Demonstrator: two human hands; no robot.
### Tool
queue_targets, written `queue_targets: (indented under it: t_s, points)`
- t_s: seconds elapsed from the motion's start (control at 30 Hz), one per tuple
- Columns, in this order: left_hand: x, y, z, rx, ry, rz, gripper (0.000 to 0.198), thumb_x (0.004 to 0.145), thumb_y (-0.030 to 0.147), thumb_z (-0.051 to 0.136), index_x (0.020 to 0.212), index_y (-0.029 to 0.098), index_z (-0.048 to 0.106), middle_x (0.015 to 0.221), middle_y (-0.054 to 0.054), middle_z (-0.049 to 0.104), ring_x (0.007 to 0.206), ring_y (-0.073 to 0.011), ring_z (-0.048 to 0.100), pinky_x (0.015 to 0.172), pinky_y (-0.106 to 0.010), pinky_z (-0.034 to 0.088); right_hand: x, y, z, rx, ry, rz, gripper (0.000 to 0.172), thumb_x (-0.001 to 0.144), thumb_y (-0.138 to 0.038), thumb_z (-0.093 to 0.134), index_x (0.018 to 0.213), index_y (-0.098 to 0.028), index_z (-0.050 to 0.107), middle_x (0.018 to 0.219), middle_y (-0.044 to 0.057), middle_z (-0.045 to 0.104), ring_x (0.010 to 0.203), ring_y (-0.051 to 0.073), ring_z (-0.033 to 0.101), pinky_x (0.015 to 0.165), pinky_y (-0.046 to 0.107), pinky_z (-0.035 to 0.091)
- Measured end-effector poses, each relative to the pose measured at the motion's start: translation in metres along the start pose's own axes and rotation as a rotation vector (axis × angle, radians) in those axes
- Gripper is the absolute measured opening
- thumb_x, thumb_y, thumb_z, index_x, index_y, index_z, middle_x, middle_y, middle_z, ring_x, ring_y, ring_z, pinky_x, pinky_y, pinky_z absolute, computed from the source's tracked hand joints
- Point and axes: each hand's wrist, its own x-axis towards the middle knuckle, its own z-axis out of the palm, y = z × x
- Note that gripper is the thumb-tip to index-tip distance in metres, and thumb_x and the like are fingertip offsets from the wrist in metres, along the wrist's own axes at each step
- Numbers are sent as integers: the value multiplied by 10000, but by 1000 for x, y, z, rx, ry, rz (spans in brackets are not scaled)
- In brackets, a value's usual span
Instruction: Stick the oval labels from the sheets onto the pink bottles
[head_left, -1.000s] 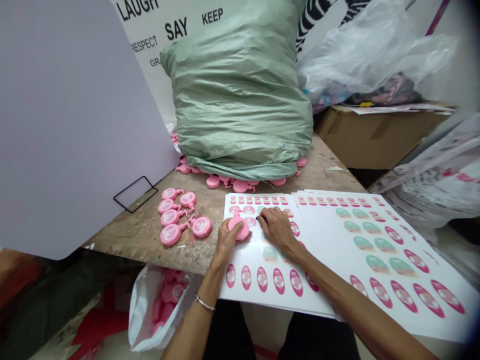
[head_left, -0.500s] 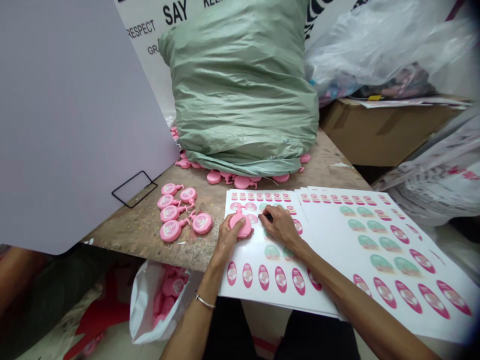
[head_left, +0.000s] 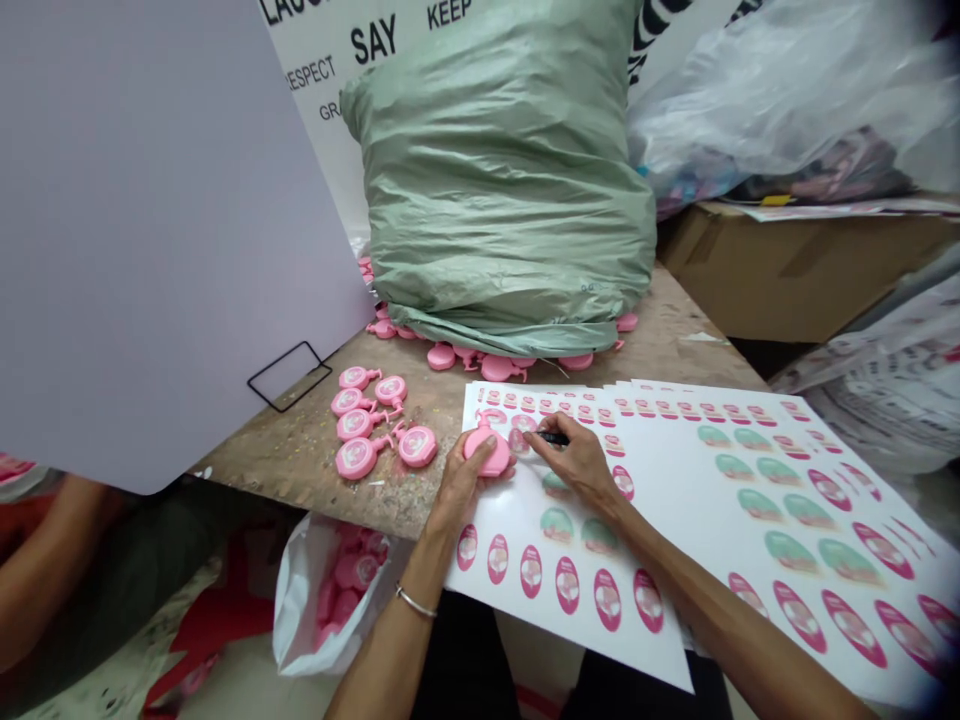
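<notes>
Desk (head_left: 337, 475) of worn wood under a bulging green plastic sack (head_left: 495, 180), white sticker sheet (head_left: 510, 512) at the near edge.
On the sheet, the left hand (head_left: 461, 485) grips a round pink plastic piece (head_left: 487, 452); just beside it, the right hand (head_left: 581, 465) pinches a thin dark tool (head_left: 553, 438), its tip at a small oval sticker (head_left: 519, 440).

Worn brown wooden table (head_left: 322, 440), bulging green plastic sack (head_left: 502, 180), loose pink round plastic pieces (head_left: 375, 430), overlapping white sticker sheets (head_left: 675, 480)

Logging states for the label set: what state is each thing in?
Left hand: grips pink piece.
Right hand: pinches dark tool.
Sheet: flat, under both hands.
Sack: full, bulging.
White bag: open, pink pieces inside.
Loose pieces: stickered, lying flat.
</notes>
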Motion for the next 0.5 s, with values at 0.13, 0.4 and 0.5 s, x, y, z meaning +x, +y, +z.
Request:
queue_targets:
  t_s: [0.13,0.4,0.5]
  points:
    - [-2,0,1,7,36,34,438,735,389,741,1053,147,561,890,-43,625,695,-155,666,646,-296,582,4,-9,-11,258,-46,164,408,707,-575,666,717,-187,538,671,-9,559,616,131,492,579,267,384]
    - [-12,6,11,-62,40,7,556,861,574,504,1203,141,569,1163,-150,634,866,-231,681,683,-358,603,-11,-45,-21,478,-289,338,459,713,-559,682,967,-179,720,929,50,689,809,174,563,741,304,431]
    - [-15,9,13,-63,18,-10,583,874,589,464,1235,143,568,1199,-156,627,926,-249,674,708,-374,604,-16,-52,-19,493,-286,340,456,701,-555,693,969,-189,743,947,53,706,846,202,578,789,338,437]
